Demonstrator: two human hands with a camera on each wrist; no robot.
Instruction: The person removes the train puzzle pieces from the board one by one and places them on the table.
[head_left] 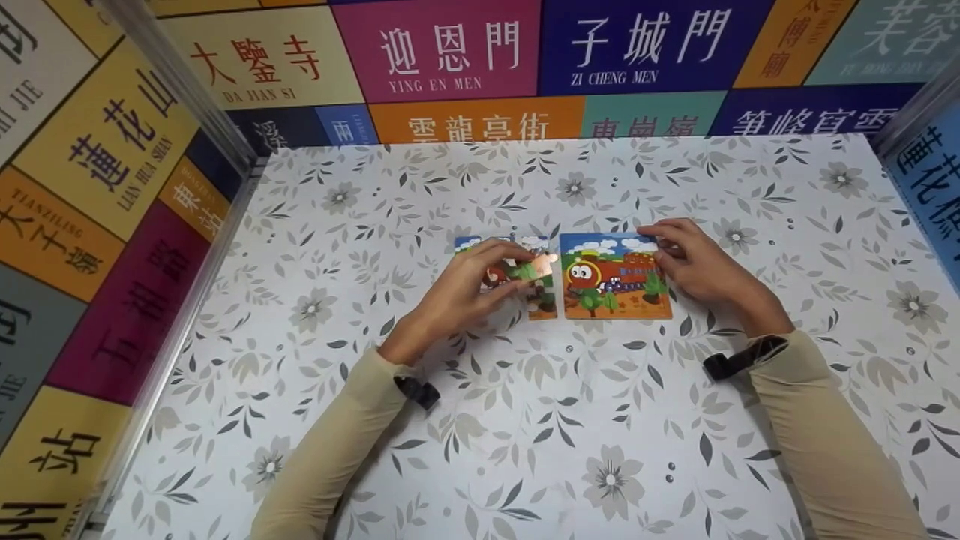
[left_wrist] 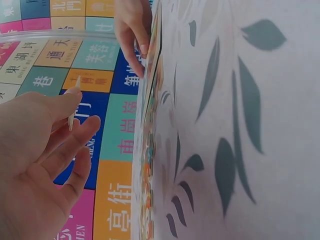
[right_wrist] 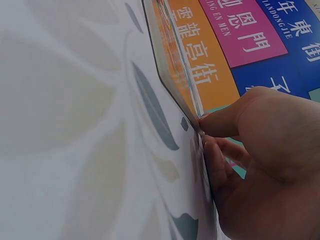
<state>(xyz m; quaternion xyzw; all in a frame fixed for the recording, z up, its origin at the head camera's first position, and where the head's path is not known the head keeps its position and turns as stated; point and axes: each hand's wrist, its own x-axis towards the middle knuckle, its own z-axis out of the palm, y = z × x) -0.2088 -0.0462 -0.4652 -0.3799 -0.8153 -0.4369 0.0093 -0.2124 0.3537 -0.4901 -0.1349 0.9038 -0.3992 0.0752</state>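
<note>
My left hand (head_left: 469, 283) pinches a loose jigsaw puzzle piece (head_left: 547, 265) between thumb and fingers, raised above the table. In the left wrist view the piece (left_wrist: 75, 107) appears edge-on. Beneath that hand lies a partly covered jigsaw puzzle (head_left: 544, 306), with blue sky and brown ground showing. Just right of it is a square picture board (head_left: 615, 279) with a red cartoon train. My right hand (head_left: 709, 271) holds this board by its upper right edge; in the right wrist view thumb and fingers meet at the board's corner (right_wrist: 172, 65).
A white tablecloth (head_left: 525, 435) with grey flowers and leaves covers the table. Upright panels of coloured signs (head_left: 450, 56) stand behind it and along the left and right sides. A black strap (head_left: 742, 358) sits on the right sleeve.
</note>
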